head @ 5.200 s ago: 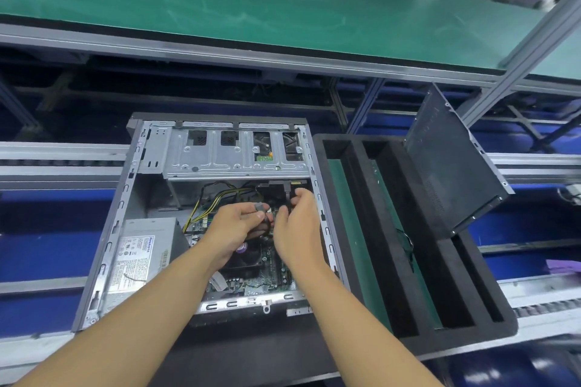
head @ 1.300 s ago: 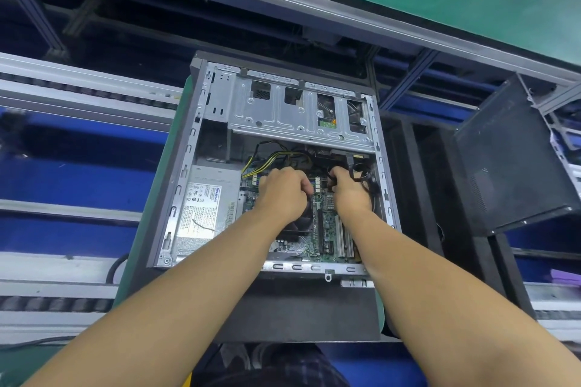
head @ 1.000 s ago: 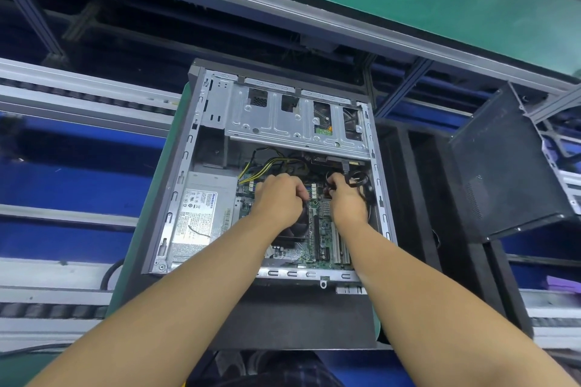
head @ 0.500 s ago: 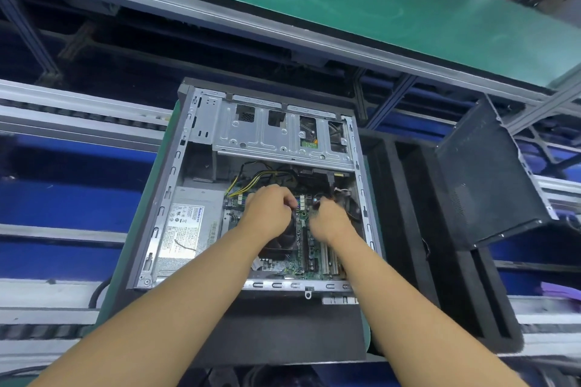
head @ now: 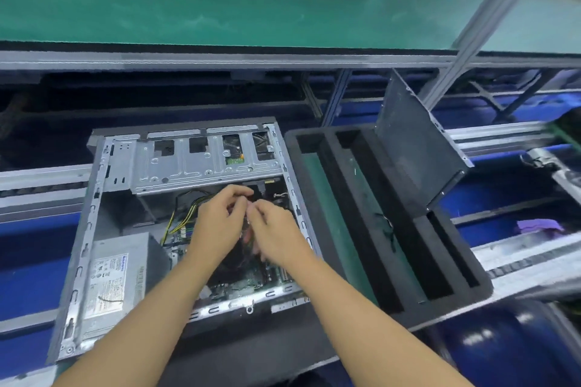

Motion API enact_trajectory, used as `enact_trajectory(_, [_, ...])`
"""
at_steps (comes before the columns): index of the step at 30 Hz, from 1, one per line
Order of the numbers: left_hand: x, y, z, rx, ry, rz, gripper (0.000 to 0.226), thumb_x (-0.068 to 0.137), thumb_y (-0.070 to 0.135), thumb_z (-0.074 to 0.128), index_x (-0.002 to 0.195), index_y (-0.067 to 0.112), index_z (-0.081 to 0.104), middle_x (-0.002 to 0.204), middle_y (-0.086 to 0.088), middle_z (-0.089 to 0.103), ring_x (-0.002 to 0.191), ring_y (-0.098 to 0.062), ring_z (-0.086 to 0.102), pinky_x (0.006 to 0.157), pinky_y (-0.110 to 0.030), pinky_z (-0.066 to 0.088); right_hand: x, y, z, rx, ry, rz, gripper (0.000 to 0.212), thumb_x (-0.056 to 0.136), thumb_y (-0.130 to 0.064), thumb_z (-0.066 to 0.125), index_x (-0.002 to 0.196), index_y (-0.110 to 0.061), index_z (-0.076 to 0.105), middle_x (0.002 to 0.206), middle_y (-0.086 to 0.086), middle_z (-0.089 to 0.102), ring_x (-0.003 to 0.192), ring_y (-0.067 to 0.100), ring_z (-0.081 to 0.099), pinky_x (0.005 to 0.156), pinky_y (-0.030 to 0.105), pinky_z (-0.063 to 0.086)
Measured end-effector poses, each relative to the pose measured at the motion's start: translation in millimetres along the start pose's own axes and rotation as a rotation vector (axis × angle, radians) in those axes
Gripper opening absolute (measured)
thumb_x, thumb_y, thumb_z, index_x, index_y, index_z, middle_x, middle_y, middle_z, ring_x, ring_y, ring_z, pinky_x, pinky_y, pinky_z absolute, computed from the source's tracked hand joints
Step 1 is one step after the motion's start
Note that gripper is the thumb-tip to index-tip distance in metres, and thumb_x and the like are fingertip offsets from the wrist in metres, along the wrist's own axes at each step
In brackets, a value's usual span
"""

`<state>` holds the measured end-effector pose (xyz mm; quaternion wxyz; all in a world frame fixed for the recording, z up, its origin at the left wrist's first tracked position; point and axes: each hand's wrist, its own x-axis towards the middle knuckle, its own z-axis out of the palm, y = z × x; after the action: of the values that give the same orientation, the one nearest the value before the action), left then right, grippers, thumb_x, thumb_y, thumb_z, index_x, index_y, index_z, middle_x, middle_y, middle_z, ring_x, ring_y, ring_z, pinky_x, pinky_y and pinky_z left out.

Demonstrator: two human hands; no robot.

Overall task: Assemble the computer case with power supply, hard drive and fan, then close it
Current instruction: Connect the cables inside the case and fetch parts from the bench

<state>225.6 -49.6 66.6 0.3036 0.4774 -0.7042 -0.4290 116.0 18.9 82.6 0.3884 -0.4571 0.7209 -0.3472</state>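
The case (head: 84, 248) lies open on its side at the near left, and I judge that the cabling step is in hand. The side panel (head: 412, 148) leans in the foam tray (head: 440, 308) at the right, well apart from the case, so closing is not yet done. The drive cage (head: 201, 163) spans the far end of the case, and the power supply (head: 116, 273) sits in its near-left corner.

Both hands work below the cage. The left hand (head: 217, 226) and right hand (head: 276, 232) have curled fingers with the tips meeting. They seem to pinch a small plug (head: 250, 199), but it is too blurred for me to be sure.

To do this well, I would align the plug with its socket first and then push it straight, keeping the wires (head: 185, 214) away from the fan.

The power supply label has a blue brand word and small black print, and I cannot read either.
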Motion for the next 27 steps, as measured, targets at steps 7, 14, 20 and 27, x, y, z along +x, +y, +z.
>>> enact_trajectory(7, [9.5,55.6,36.1,-0.094,0.029,0.005,0.025,0.098,0.018,0.048,0.091,0.035,0.065,0.075,0.017,0.069,0.062,-0.001,0.060,0.054,-0.016,0.042,2.7,1.8,-45.7,0.367,0.092,-0.012,0.023,0.106,-0.027,0.043,0.099,-0.021,0.064,0.058,-0.002,0.063,0.044,0.016,0.059,0.044,0.025,0.050])
enact_trajectory(14, [24.7,106.0,100.4,-0.008,-0.087,0.076,0.026,0.095,0.019,0.051,0.099,0.040,0.065,0.091,0.031,0.066,0.080,0.006,0.063,0.063,-0.011,0.043,10.0,31.4,-128.7,0.344,0.186,0.012,0.023,0.106,-0.024,0.045,0.102,-0.013,0.065,0.086,0.010,0.072,0.069,0.029,0.069,0.064,0.041,0.060])
enact_trajectory(20, [37.8,117.0,184.1,0.035,-0.274,-0.011,0.032,0.091,0.016,0.055,0.095,0.046,0.064,0.093,0.026,0.069,0.087,0.003,0.063,0.069,-0.017,0.048,7.3,104.5,-201.7,0.268,0.201,0.093,0.016,0.104,-0.027,0.051,0.095,-0.025,0.063,0.072,-0.006,0.068,0.053,0.003,0.058,0.049,0.020,0.048])
enact_trajectory(27, [43.3,110.9,273.1,0.054,-0.434,-0.156,0.034,0.092,0.010,0.049,0.093,0.042,0.063,0.105,0.020,0.068,0.083,-0.004,0.064,0.058,-0.020,0.042,6.8,213.3,-255.6,0.181,0.272,0.334,0.014,0.103,-0.025,0.050,0.093,-0.025,0.060,0.070,-0.007,0.069,0.055,0.010,0.059,0.054,0.032,0.053])
